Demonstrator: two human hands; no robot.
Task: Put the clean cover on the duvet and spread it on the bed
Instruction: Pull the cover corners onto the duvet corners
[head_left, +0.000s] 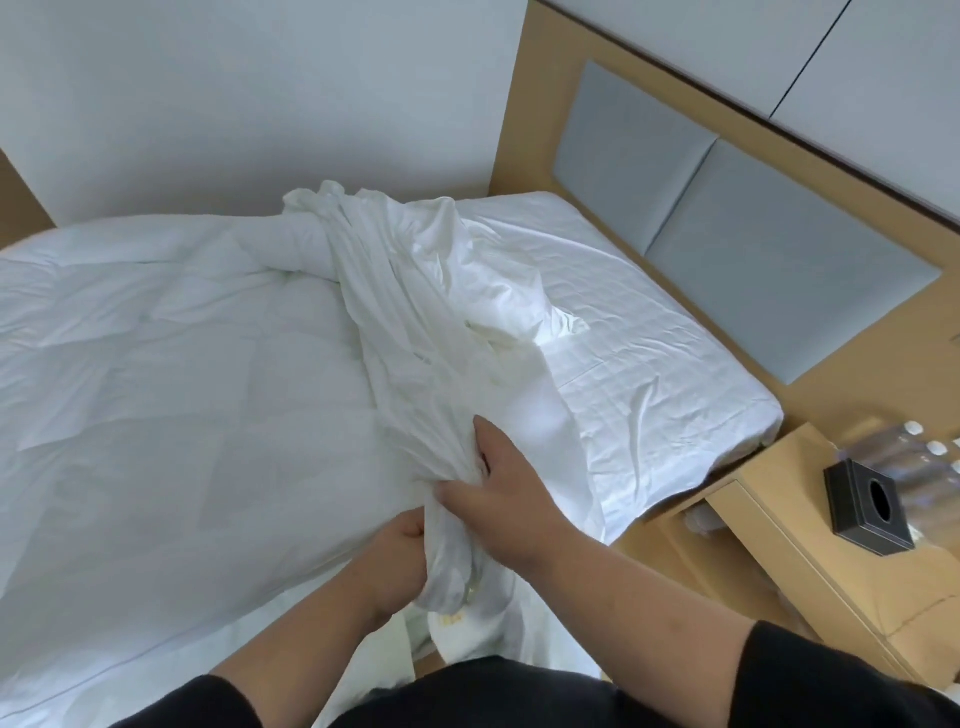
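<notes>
My left hand and right hand both grip bunched white fabric cover at bed near edge, beside white quilted duvet.

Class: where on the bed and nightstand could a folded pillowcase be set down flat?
Free: the fitted sheet between the bunched cover and headboard. The duvet at left lies open. Crowded: the nightstand, with tissue box and bottles.

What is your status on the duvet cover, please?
Left hand and right hand both grip the bunched cover. Cover lies in a twisted rope across the duvet, not yet on. Nothing obstructing.
</notes>
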